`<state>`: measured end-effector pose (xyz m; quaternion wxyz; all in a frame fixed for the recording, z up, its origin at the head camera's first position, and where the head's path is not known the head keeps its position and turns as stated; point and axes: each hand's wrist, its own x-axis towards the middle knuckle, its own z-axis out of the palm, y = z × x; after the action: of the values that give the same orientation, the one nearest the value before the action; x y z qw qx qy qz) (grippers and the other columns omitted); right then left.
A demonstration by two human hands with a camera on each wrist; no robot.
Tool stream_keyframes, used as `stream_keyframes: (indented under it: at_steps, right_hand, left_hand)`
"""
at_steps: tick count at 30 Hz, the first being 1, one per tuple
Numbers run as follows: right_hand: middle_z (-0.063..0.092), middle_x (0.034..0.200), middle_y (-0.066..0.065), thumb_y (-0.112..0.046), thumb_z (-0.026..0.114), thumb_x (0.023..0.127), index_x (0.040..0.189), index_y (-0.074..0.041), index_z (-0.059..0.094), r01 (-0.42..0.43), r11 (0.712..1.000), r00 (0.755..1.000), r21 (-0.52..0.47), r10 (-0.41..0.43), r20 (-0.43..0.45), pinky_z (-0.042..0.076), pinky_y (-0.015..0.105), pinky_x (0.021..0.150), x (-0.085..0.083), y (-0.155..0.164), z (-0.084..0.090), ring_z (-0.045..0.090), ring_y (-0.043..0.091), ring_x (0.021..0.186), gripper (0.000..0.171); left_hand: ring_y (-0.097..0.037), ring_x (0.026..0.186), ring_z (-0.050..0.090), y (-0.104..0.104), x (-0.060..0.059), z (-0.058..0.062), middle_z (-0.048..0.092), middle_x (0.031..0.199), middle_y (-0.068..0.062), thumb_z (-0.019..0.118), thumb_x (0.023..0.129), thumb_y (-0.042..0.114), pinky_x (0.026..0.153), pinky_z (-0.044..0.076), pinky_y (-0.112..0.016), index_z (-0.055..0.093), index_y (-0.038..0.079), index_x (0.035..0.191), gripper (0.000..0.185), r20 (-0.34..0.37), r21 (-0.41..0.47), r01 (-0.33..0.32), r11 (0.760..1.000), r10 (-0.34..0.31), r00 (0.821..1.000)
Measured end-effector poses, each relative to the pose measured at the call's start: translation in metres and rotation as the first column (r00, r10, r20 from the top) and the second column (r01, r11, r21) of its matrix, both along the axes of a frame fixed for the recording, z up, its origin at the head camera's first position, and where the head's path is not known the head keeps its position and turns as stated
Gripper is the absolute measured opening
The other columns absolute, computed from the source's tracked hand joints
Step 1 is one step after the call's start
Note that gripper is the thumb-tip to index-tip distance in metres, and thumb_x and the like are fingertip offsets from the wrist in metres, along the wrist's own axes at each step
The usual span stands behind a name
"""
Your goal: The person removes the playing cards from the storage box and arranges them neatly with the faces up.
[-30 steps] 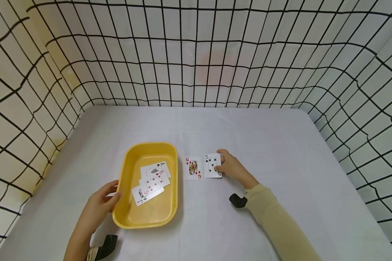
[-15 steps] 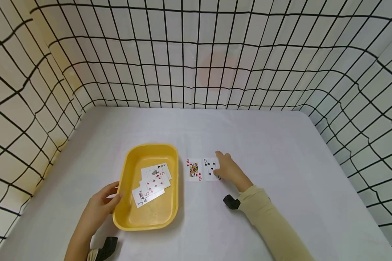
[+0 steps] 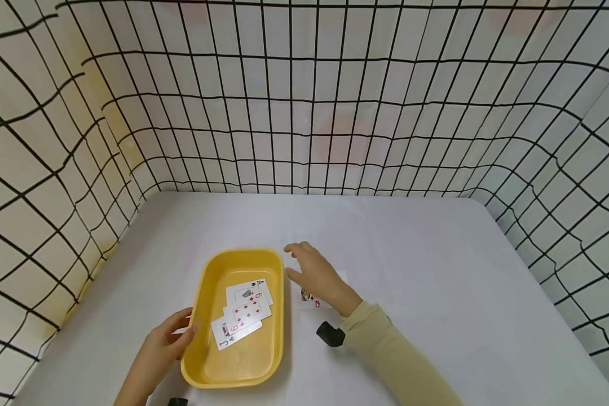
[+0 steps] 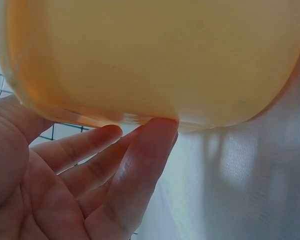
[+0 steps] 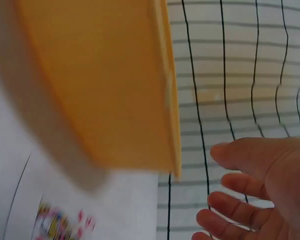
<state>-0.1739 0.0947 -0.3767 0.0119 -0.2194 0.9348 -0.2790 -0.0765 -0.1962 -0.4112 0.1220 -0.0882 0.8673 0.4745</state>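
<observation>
A yellow tray (image 3: 232, 381) stands on the white cloth, holding a few overlapping playing cards: an ace of spades (image 3: 260, 283), a diamonds card (image 3: 250, 311) and a jack (image 3: 227, 339). My left hand (image 3: 158, 352) grips the tray's left side, thumb at the rim; fingertips press its outer wall in the left wrist view. By the right rim hovers my right hand (image 3: 316, 272), fingers spread and holding nothing. Beneath it lies a queen of diamonds (image 3: 312, 301), mostly covered in the head view but partly visible in the right wrist view. The neighbouring five of spades is almost wholly hidden.
Black wire mesh (image 3: 314, 118) walls the far side, left and right of the table (image 3: 436, 270). White cloth stretches behind and right of the tray. A black wrist device (image 3: 331, 334) sits under my right wrist.
My right hand has let go of the five of spades and moved left over the queen to the tray's rim. My left hand keeps its hold. The head view has tilted upward.
</observation>
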Motion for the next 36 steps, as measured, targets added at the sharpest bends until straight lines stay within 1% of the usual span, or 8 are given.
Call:
stream_keyframes:
  at_steps: [3, 6, 13, 17, 21, 29, 32, 36]
  right_hand:
    - [0.052, 0.117, 0.006, -0.022, 0.063, 0.085, 0.123, -0.009, 0.050, -0.128, 0.990, 0.992, 0.059, 0.129, -0.011, 0.042, 0.027, 0.088, 0.005, -0.026, 0.004, 0.050, 0.017, 0.105, 0.043]
    - [0.052, 0.118, 0.002, -0.025, 0.065, 0.083, 0.122, -0.010, 0.052, -0.245, 0.956, 0.969, 0.163, 0.247, 0.009, 0.040, 0.023, 0.089, 0.007, -0.051, 0.007, 0.050, 0.014, 0.105, 0.044]
    - [0.051, 0.115, -0.008, -0.035, 0.073, 0.074, 0.122, -0.023, 0.053, -0.391, 0.821, 0.920, 0.416, 0.346, 0.183, 0.040, 0.022, 0.085, 0.006, -0.096, -0.002, 0.050, 0.009, 0.098, 0.053]
    - [0.051, 0.105, -0.012, -0.036, 0.077, 0.069, 0.116, -0.027, 0.054, -0.411, 0.771, 0.911, 0.487, 0.330, 0.246, 0.039, 0.026, 0.082, 0.006, -0.106, -0.007, 0.048, 0.009, 0.091, 0.053]
    - [0.048, 0.098, -0.010, -0.033, 0.080, 0.065, 0.114, -0.025, 0.053, -0.415, 0.750, 0.908, 0.516, 0.308, 0.282, 0.038, 0.025, 0.078, 0.008, -0.111, -0.010, 0.045, 0.010, 0.085, 0.056]
    - [0.046, 0.104, -0.006, -0.036, 0.083, 0.060, 0.117, -0.022, 0.046, -0.349, 0.681, 0.936, 0.644, 0.292, 0.197, 0.038, 0.028, 0.082, 0.011, -0.117, -0.020, 0.043, 0.012, 0.092, 0.069]
    - [0.049, 0.101, -0.005, -0.039, 0.082, 0.059, 0.114, -0.020, 0.046, -0.333, 0.672, 0.940, 0.661, 0.290, 0.178, 0.038, 0.027, 0.081, 0.011, -0.120, -0.020, 0.045, 0.013, 0.092, 0.068]
    - [0.047, 0.098, -0.003, -0.040, 0.081, 0.061, 0.109, -0.020, 0.048, -0.318, 0.684, 0.948, 0.656, 0.254, 0.194, 0.040, 0.027, 0.074, 0.010, -0.122, -0.021, 0.046, 0.013, 0.085, 0.061]
  left_hand:
    - [-0.024, 0.084, 0.060, 0.002, 0.005, -0.002, 0.050, 0.118, -0.026, 0.058, 0.088, 0.023, 0.062, 0.052, -0.031, 0.041, 0.001, 0.130, 0.051, 0.003, 0.012, -0.001, 1.000, 0.001, 1.000]
    - [-0.024, 0.084, 0.060, 0.003, 0.007, -0.003, 0.050, 0.118, -0.025, 0.058, 0.088, 0.023, 0.062, 0.052, -0.030, 0.042, 0.001, 0.130, 0.051, -0.001, 0.019, -0.003, 1.000, 0.003, 1.000]
    - [-0.025, 0.085, 0.060, 0.003, 0.009, -0.003, 0.051, 0.117, -0.025, 0.058, 0.088, 0.026, 0.062, 0.052, -0.030, 0.042, 0.001, 0.130, 0.052, -0.003, 0.029, 0.001, 1.000, -0.001, 1.000]
    - [-0.025, 0.086, 0.060, 0.004, 0.007, -0.003, 0.051, 0.117, -0.025, 0.058, 0.088, 0.026, 0.061, 0.052, -0.029, 0.042, 0.002, 0.130, 0.051, -0.029, 0.031, 0.006, 1.000, -0.005, 1.000]
    - [-0.025, 0.086, 0.060, 0.004, 0.006, -0.002, 0.051, 0.117, -0.025, 0.058, 0.088, 0.026, 0.061, 0.052, -0.028, 0.043, 0.002, 0.130, 0.050, -0.045, 0.022, 0.012, 1.000, -0.011, 0.999]
    - [-0.028, 0.087, 0.060, 0.005, 0.003, -0.002, 0.050, 0.118, -0.026, 0.058, 0.088, 0.026, 0.061, 0.052, -0.029, 0.043, 0.001, 0.129, 0.051, -0.054, 0.024, 0.026, 0.999, -0.025, 0.998]
    - [-0.029, 0.089, 0.060, 0.004, 0.002, -0.001, 0.049, 0.119, -0.027, 0.058, 0.088, 0.027, 0.062, 0.053, -0.030, 0.042, 0.001, 0.130, 0.052, -0.051, 0.010, 0.031, 0.999, -0.031, 0.998]
    - [-0.030, 0.091, 0.059, 0.002, 0.001, 0.000, 0.048, 0.121, -0.027, 0.058, 0.088, 0.027, 0.062, 0.053, -0.030, 0.041, 0.002, 0.131, 0.053, -0.042, -0.004, 0.027, 1.000, -0.027, 0.999]
